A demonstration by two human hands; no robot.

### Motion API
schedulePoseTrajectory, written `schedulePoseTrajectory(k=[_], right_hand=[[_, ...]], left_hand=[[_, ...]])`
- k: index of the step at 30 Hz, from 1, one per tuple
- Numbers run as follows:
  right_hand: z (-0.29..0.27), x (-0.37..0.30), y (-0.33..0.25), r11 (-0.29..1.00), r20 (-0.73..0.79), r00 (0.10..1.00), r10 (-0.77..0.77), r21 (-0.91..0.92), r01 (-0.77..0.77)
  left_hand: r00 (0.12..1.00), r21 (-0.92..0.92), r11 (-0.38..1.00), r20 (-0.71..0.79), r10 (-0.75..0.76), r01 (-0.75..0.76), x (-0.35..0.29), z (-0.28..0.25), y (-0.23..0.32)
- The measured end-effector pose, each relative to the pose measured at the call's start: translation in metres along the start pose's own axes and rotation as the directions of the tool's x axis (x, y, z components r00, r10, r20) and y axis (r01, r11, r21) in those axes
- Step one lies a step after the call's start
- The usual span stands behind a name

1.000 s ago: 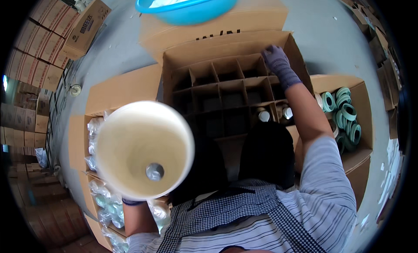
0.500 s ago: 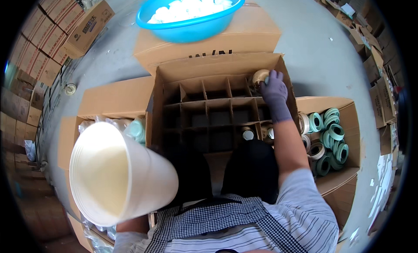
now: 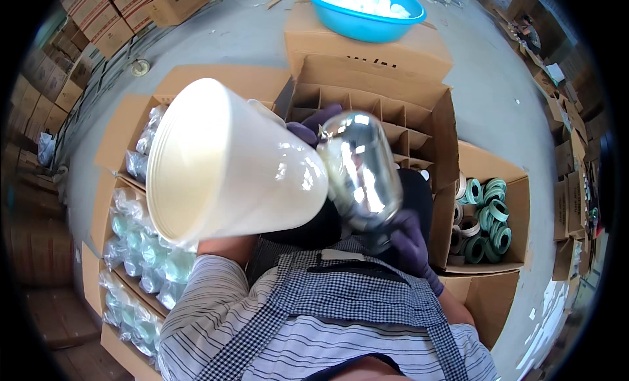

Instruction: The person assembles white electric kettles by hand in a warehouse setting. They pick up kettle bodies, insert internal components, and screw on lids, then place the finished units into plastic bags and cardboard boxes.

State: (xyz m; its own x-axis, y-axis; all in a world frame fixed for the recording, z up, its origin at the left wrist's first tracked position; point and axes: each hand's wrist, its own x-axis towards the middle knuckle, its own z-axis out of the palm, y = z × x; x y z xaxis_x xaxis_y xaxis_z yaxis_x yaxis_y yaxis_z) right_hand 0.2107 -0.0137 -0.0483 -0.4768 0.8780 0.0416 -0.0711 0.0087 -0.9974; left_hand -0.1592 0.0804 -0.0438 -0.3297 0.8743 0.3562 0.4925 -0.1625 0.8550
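Note:
A large white bucket-like plastic shell (image 3: 262,165) tilts in front of me, its open mouth facing left. My left forearm passes under it, and the purple-gloved fingers of my left hand (image 3: 316,122) curl past its far side; the palm is hidden. Touching or close beside the shell's right end is a shiny silver flask liner (image 3: 363,165), slanted, its small tip near my left fingers. At the liner's near, dark end my right hand (image 3: 409,240) grips it, gloved and slightly blurred. Beyond lies an open carton (image 3: 373,73) with cardboard dividers.
On the right, a carton (image 3: 521,217) holds green and pale rings (image 3: 495,210). To the left, cartons (image 3: 134,119) contain plastic-wrapped glassy pieces (image 3: 154,250). A blue basin (image 3: 367,30) of white pieces rests on a box at the back. Stacked boxes (image 3: 98,17) line the far left.
My right hand has come back from the divided carton and is now at the silver liner over my lap. The white shell has moved right and up; my left fingers now show.

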Motion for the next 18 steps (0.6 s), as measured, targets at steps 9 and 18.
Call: schedulePoseTrajectory(k=[9, 18], right_hand=[[-0.046, 0.119, -0.112, 0.945, 0.548, 0.835, 0.056, -0.298, 0.132], [-0.083, -0.078, -0.024, 0.988, -0.136, 0.980, 0.146, 0.067, -0.138]], left_hand=[[0.991, -0.046, 0.990, 0.017, -0.136, 0.137, -0.014, -0.041, -0.047], [0.988, 0.243, 0.970, 0.154, -0.022, -0.016, -0.091, -0.155, 0.030]])
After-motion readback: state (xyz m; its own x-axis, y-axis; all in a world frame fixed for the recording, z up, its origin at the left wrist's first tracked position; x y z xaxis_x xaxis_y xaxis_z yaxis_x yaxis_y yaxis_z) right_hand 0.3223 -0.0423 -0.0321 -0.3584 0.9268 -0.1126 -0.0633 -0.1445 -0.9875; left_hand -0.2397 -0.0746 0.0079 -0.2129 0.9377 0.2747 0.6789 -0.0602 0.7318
